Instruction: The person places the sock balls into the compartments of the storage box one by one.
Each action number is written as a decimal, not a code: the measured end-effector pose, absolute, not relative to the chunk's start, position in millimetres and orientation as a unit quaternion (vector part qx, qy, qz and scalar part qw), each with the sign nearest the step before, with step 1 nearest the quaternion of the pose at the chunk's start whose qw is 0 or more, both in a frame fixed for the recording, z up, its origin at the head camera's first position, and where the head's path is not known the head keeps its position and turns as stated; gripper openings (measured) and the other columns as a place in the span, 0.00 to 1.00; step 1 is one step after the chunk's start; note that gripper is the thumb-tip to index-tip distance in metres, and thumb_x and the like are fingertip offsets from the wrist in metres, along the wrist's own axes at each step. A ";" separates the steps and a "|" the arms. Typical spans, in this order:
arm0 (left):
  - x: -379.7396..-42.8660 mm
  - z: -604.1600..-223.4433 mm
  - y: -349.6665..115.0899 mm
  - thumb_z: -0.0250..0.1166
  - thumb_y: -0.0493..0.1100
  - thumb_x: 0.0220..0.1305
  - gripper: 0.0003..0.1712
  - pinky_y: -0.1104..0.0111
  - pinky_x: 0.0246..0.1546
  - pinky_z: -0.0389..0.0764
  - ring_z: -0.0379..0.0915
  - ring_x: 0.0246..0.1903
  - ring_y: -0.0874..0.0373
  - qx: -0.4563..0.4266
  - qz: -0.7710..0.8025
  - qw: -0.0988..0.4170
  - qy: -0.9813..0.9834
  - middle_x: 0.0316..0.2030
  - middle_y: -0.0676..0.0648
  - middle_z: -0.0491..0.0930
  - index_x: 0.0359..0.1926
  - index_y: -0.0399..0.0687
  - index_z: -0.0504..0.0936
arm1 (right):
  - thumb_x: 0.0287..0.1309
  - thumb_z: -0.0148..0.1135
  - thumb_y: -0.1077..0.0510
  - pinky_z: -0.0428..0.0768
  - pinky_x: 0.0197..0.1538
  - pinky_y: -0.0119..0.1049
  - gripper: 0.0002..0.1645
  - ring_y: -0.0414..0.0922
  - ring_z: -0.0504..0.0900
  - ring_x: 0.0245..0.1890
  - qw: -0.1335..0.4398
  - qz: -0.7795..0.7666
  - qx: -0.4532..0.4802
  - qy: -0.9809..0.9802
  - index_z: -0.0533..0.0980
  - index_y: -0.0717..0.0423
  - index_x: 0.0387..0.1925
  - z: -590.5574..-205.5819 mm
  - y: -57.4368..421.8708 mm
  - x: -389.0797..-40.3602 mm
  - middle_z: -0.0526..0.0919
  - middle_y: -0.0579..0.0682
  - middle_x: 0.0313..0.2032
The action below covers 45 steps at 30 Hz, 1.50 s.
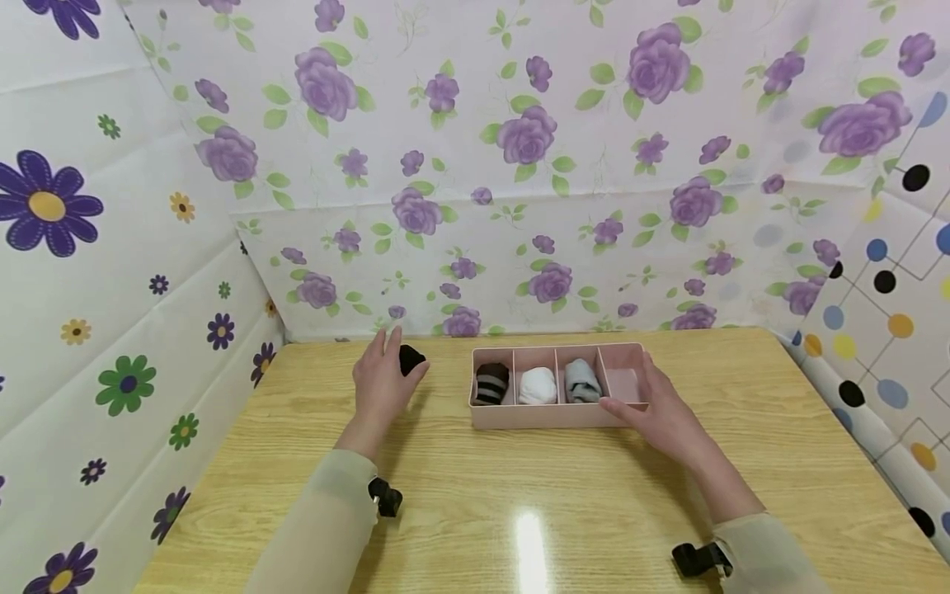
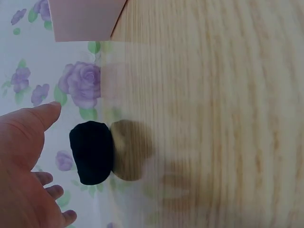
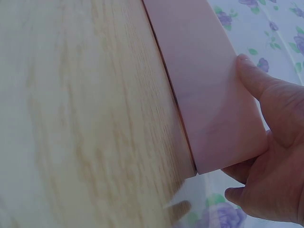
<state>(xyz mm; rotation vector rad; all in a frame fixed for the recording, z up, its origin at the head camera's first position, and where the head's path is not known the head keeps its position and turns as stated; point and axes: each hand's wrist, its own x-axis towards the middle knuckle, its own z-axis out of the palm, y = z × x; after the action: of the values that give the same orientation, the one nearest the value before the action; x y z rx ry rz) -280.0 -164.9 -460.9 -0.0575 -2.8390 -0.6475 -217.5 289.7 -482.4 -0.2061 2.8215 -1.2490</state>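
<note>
A black balled-up sock (image 2: 92, 152) sits on the table at the left. My left hand (image 1: 384, 379) is right beside it with thumb and fingers spread; in the left wrist view a gap shows between the fingers and the sock. My right hand (image 1: 664, 412) grips the right end of a pink divided box (image 1: 549, 417), thumb at the front wall and fingers round the end wall. The box holds a dark striped sock (image 1: 491, 384), a white sock (image 1: 538, 386) and a grey sock (image 1: 582, 381), each in its own compartment. The rightmost compartment shows its bare floor.
The wooden table (image 1: 460, 503) ends at the back against a sheet with purple roses (image 1: 527, 136). Flowered cloth (image 1: 126, 384) hangs on the left side, dotted cloth (image 1: 894, 326) on the right. Dark straps (image 1: 386, 497) sit at both wrists.
</note>
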 end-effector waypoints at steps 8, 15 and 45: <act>-285.8 -470.1 -175.1 0.69 0.60 0.79 0.52 0.29 0.77 0.53 0.51 0.82 0.30 0.001 -0.223 0.090 -0.971 0.85 0.30 0.51 0.88 0.41 0.55 | 0.72 0.67 0.27 0.59 0.74 0.79 0.77 0.78 0.51 0.81 0.023 -0.405 -0.070 0.911 0.25 0.55 0.88 -481.2 289.7 -219.2 0.39 0.75 0.85; -287.3 -475.3 -178.4 0.69 0.60 0.79 0.53 0.27 0.75 0.57 0.55 0.80 0.27 0.016 -0.228 0.077 -0.970 0.84 0.29 0.54 0.89 0.42 0.54 | 0.72 0.67 0.27 0.59 0.74 0.79 0.77 0.78 0.51 0.81 0.020 -0.402 -0.071 0.913 0.25 0.55 0.88 -481.2 290.6 -220.5 0.40 0.75 0.85; -284.5 -486.2 -180.1 0.67 0.54 0.82 0.45 0.28 0.72 0.62 0.63 0.76 0.28 0.036 -0.236 0.055 -0.969 0.78 0.25 0.63 0.86 0.40 0.60 | 0.72 0.67 0.27 0.61 0.74 0.79 0.76 0.78 0.51 0.81 0.016 -0.401 -0.075 0.913 0.25 0.52 0.89 -487.3 291.7 -220.3 0.40 0.74 0.85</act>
<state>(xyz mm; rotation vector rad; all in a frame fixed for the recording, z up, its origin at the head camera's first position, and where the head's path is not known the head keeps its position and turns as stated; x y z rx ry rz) -284.5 -180.1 -486.2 0.1101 -2.9427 -0.7170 -220.3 291.7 -487.3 -0.2329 2.8399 -1.2459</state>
